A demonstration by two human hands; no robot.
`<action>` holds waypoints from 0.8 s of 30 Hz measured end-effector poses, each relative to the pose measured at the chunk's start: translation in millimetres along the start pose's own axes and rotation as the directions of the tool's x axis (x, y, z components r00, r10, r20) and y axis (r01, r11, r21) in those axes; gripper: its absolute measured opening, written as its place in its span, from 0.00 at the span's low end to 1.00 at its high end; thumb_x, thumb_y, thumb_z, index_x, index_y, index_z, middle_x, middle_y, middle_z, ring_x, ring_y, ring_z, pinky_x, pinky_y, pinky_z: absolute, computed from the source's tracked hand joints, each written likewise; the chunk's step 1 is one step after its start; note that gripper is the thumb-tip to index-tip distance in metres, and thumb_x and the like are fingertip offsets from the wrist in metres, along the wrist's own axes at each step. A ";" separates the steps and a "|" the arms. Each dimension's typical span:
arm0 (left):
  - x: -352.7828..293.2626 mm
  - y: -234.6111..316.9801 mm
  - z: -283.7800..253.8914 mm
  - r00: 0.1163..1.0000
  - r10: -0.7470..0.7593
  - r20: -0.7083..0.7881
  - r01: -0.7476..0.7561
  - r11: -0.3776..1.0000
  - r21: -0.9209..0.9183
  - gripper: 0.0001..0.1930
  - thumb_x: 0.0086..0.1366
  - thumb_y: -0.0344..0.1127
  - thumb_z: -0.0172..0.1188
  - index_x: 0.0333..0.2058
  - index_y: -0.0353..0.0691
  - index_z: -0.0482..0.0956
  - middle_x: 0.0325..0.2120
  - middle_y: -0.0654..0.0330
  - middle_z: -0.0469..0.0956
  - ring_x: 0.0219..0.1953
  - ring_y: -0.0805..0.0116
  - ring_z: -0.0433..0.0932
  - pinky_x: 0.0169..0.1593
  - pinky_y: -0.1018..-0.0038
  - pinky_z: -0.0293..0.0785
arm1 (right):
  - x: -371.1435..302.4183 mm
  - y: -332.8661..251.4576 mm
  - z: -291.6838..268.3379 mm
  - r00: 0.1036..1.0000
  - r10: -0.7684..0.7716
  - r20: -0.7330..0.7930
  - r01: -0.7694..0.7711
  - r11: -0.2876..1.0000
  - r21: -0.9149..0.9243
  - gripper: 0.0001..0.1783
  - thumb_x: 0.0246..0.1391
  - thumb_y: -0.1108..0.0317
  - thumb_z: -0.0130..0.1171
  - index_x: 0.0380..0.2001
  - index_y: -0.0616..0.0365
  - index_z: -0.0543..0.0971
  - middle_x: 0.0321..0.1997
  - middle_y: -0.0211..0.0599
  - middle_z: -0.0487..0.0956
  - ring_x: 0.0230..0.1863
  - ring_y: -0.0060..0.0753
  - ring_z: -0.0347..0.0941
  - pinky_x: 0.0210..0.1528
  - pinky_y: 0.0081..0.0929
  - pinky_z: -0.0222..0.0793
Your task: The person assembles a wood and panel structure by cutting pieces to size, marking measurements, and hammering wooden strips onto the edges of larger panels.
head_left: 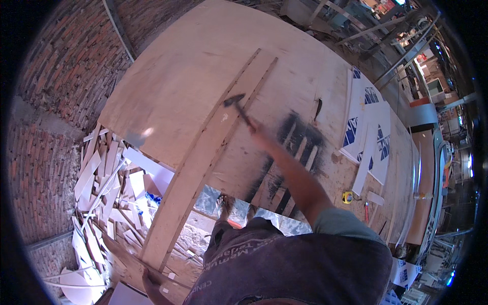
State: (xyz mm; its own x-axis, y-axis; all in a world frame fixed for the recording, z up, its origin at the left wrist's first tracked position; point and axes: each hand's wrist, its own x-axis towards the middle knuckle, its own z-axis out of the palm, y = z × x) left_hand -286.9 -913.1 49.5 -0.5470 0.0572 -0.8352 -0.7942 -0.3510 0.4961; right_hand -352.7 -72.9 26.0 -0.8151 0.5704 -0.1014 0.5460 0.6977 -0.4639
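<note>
My right hand is closed round the handle of a hammer. The hammer's dark head is over a long wooden panel, which has darker strips along both long edges. That panel slants across a large plywood sheet and runs out past its near edge toward my lower left. A cross board lies at the panel's near end. My left hand is at this board, touching or almost touching it. That hand is dark and its fingers are mostly hidden.
Offcuts lie heaped on the left by a brick wall. To the right on the worktop are white printed panels, a yellow tape measure and a red-handled tool. Black-stained slots mark the sheet under my right forearm.
</note>
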 end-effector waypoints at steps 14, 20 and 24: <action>167.1 89.3 188.1 0.959 0.038 0.280 -0.110 0.962 0.249 0.31 0.65 0.55 0.66 0.59 0.42 0.75 0.52 0.58 0.79 0.51 0.60 0.79 0.57 0.64 0.74 | -274.5 -66.6 -55.7 0.956 0.119 0.269 -0.177 0.963 0.205 0.28 0.63 0.56 0.57 0.65 0.50 0.72 0.49 0.56 0.82 0.49 0.59 0.79 0.49 0.50 0.73; 231.3 96.9 274.0 0.758 0.056 0.649 -0.317 0.902 0.293 0.34 0.66 0.59 0.63 0.62 0.41 0.72 0.52 0.57 0.79 0.51 0.59 0.79 0.57 0.61 0.74 | -398.1 -19.7 -80.2 0.869 0.466 0.167 -0.495 0.833 0.248 0.27 0.59 0.53 0.63 0.59 0.49 0.77 0.44 0.50 0.84 0.46 0.55 0.81 0.48 0.46 0.75; 237.8 78.6 335.9 0.922 0.028 0.386 -0.165 0.930 0.327 0.38 0.63 0.59 0.66 0.63 0.39 0.70 0.51 0.55 0.78 0.53 0.57 0.77 0.60 0.60 0.73 | -496.0 8.0 -67.6 0.637 0.765 -0.094 -0.663 0.606 0.439 0.27 0.57 0.53 0.66 0.58 0.47 0.79 0.33 0.45 0.85 0.32 0.38 0.82 0.38 0.39 0.76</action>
State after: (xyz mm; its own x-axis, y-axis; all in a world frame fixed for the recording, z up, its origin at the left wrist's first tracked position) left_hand -568.4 -613.2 -30.4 -0.6286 0.4034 -0.6649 -0.7354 -0.0303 0.6769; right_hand 69.0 -321.0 132.1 -0.0834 0.9378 -0.3369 0.7861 -0.1459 -0.6006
